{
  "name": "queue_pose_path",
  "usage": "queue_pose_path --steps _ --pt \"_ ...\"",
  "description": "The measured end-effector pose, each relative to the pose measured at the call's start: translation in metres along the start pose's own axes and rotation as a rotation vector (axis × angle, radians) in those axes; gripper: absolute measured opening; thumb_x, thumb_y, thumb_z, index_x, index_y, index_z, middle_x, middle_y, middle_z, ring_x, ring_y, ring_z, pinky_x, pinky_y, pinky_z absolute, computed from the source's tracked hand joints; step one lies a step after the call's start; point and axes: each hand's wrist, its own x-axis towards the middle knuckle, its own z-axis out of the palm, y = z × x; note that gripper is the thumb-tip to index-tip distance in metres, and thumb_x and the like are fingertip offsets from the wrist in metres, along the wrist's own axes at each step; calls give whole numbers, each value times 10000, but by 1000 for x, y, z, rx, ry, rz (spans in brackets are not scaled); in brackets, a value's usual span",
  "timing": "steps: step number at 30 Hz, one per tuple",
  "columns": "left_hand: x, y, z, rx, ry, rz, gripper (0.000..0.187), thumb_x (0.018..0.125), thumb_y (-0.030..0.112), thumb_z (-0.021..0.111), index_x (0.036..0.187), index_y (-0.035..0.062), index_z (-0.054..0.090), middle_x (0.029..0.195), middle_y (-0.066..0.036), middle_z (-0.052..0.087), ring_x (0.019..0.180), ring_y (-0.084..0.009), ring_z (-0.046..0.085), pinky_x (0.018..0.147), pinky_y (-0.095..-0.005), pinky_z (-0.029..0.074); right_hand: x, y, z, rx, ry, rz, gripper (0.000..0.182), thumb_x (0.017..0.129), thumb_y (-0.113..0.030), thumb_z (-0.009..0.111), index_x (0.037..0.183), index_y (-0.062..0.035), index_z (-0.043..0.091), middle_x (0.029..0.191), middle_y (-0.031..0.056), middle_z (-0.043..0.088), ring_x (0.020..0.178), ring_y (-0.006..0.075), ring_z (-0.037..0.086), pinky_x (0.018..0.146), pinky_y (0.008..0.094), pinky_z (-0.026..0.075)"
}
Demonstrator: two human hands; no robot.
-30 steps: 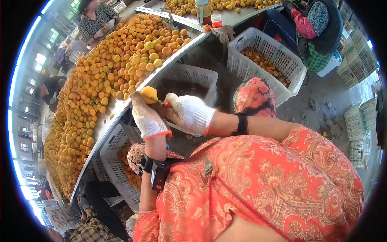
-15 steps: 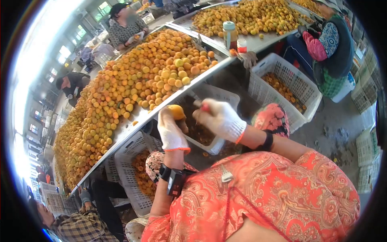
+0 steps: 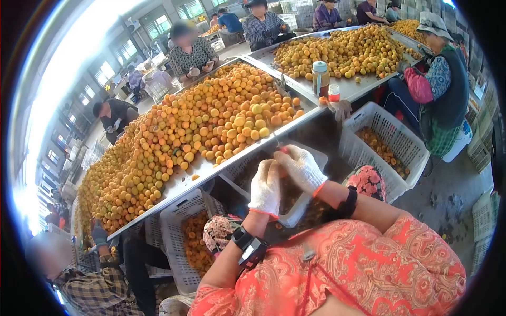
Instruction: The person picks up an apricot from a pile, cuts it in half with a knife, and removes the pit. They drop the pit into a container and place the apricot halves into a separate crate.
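My left hand (image 3: 265, 188), in a white knitted glove with an orange cuff, is closed on an apricot that the fingers almost wholly hide. Pressed close beside it, my gloved right hand (image 3: 301, 168) grips a small knife (image 3: 284, 149); its red handle shows at the fingers and a thin blade seems to point up toward the table. Below both hands stands a pale plastic crate (image 3: 291, 218) with dark contents, partly covered by my arms. A large heap of apricots (image 3: 205, 116) lies on the metal table (image 3: 182, 196) just beyond.
Crates of apricot pieces stand left (image 3: 176, 258) and right (image 3: 377, 181) of my knees. A bottle (image 3: 320, 79), a red-and-white jar (image 3: 333, 93) and a grey glove (image 3: 341, 109) are at the table corner. Several people sit around the tables, one close at lower left (image 3: 95, 284).
My right hand has come in from the right against my left hand. The apricot, plainly visible before, is now mostly covered. The view has tilted up, showing more people at the back.
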Motion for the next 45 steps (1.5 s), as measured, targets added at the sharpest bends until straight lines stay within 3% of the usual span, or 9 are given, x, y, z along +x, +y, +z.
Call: queue_pose_path --steps 5,7,9,18,22,29,36,39,45 --pt "36 -6 -6 572 -203 245 299 1034 309 446 1102 55 589 914 -227 658 852 -390 655 749 -427 499 34 33 6 94 24 84 384 957 -362 581 1007 12 649 880 173 686 831 249 662 758 359 497" --pt "50 -28 -3 519 -207 215 370 1041 375 438 1092 45 596 887 -165 683 810 -350 662 734 -422 500 46 48 8 70 48 149 400 956 -380 576 1000 9 661 861 166 689 820 243 665 759 358 499" --pt "52 -36 5 -84 -191 -341 393 1045 480 388 1088 153 602 715 -9 569 485 -96 477 406 -242 352 54 63 13 -21 45 192 406 952 -393 577 984 1 675 876 166 699 826 253 672 767 358 501" --pt "79 -87 -7 -527 25 -619 602 921 745 389 1049 197 603 633 25 542 403 -133 447 317 -288 279 91 94 50 -474 -86 206 433 923 -438 575 1003 -24 671 974 233 687 973 396 649 849 422 497" --pt "84 -99 -11 -646 43 -359 581 985 549 501 1306 67 543 1219 -66 618 1125 -190 600 953 -324 490 109 87 67 -384 -49 261 409 900 -404 582 1018 -26 687 949 201 706 936 351 674 832 398 507" --pt "79 -93 -19 -986 114 -508 480 963 494 534 1198 83 612 1112 -41 651 1032 -201 628 927 -322 493 91 97 89 -565 47 21 316 898 -345 556 908 -57 685 881 214 688 893 403 657 795 475 512" --pt "70 -83 -22 -947 120 -849 502 942 617 473 1116 170 620 1026 3 657 1005 -177 617 840 -308 493 83 98 84 -618 -3 -103 223 854 -250 621 894 -36 669 778 214 673 789 405 665 698 455 526" --pt "63 -97 -40 -873 -173 -908 510 895 708 477 954 224 624 738 56 593 593 -136 560 493 -299 406 81 99 77 -649 -19 -105 205 841 -242 644 872 -41 666 767 207 671 775 403 662 693 451 528" --pt "54 -76 -23 -830 -19 -986 535 847 766 513 842 238 596 626 96 500 450 -87 441 390 -261 250 82 100 66 -682 -111 -258 168 803 -217 682 850 -58 654 761 186 666 765 397 657 674 453 529"
